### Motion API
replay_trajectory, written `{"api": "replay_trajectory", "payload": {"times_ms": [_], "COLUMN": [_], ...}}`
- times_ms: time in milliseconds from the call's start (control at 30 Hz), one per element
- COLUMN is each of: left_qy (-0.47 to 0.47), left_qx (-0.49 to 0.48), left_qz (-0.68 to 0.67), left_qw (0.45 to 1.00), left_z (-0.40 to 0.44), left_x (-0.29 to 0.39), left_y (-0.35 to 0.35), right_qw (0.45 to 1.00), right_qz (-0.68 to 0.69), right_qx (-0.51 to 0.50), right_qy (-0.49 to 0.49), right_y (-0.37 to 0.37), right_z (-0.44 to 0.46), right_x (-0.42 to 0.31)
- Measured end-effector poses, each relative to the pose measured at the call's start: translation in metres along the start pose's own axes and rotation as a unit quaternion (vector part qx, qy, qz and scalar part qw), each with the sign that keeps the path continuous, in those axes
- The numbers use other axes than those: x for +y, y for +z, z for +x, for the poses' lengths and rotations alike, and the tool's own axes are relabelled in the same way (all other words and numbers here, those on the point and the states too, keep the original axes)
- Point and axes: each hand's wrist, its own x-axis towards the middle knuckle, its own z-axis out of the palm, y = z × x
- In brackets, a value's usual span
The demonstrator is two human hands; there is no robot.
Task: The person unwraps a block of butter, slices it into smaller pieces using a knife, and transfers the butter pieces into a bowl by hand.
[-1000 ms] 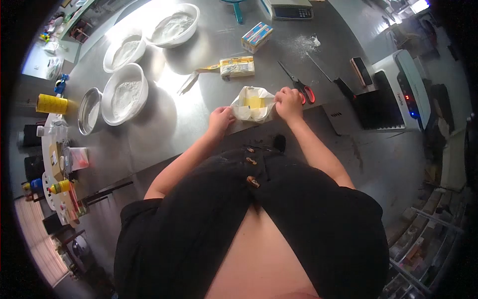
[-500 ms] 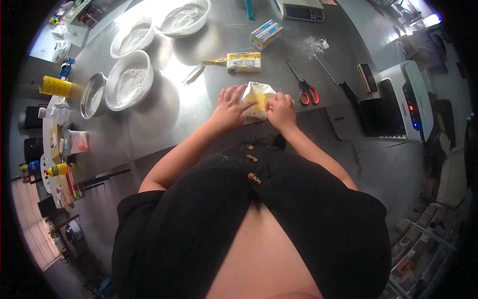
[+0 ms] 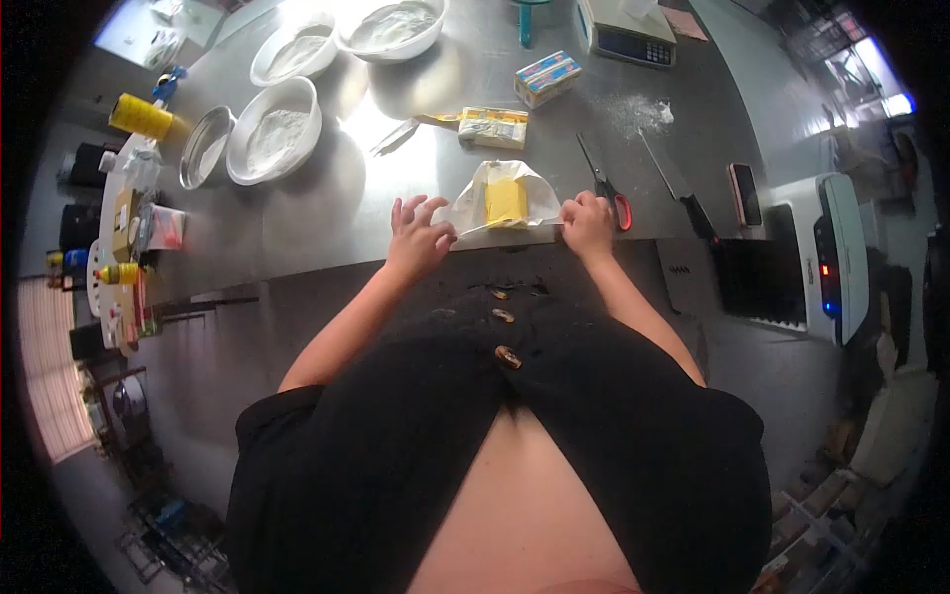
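A yellow block (image 3: 506, 202) lies on opened white wrapping paper (image 3: 539, 196) near the table's front edge. My left hand (image 3: 418, 234) pinches the paper's left corner, its other fingers spread. On the right, my right hand (image 3: 588, 224) is closed on the opposite corner. Beyond the block sits a partly wrapped packet (image 3: 493, 128) with a torn strip at its left. A blue, white and yellow box (image 3: 547, 79) stands farther back. Red-handled scissors (image 3: 620, 209) lie just right of my right hand.
Bowls of white powder (image 3: 275, 132) stand at the left, beside a metal bowl (image 3: 207, 148). To the right are a black-handled knife (image 3: 697, 215), a phone (image 3: 744, 194) and a white appliance (image 3: 836, 257). A scale (image 3: 626, 38) is at the back, near spilled powder (image 3: 648, 114).
The paper has been opened out from around the yellow block, which now shows more fully. My hands have moved apart to its two sides. The view has shifted.
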Motion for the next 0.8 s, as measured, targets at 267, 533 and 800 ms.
{"api": "replay_trajectory", "payload": {"times_ms": [267,533,800], "left_qy": [-0.062,-0.063,-0.09], "left_qx": [0.038,0.065,0.074], "left_qz": [0.013,0.08,0.03], "left_qw": [0.997,0.993,0.993], "left_z": [0.008,-0.019,0.027], "left_x": [0.042,0.045,0.055], "left_y": [0.0,0.013,-0.009], "right_qw": [0.989,0.983,0.979], "right_qz": [0.075,0.057,0.087], "right_qx": [-0.028,-0.059,-0.1], "right_qy": [-0.121,-0.167,-0.152], "right_y": [-0.002,-0.001,-0.014], "right_z": [0.009,0.008,0.047], "right_x": [-0.006,0.014,-0.013]}}
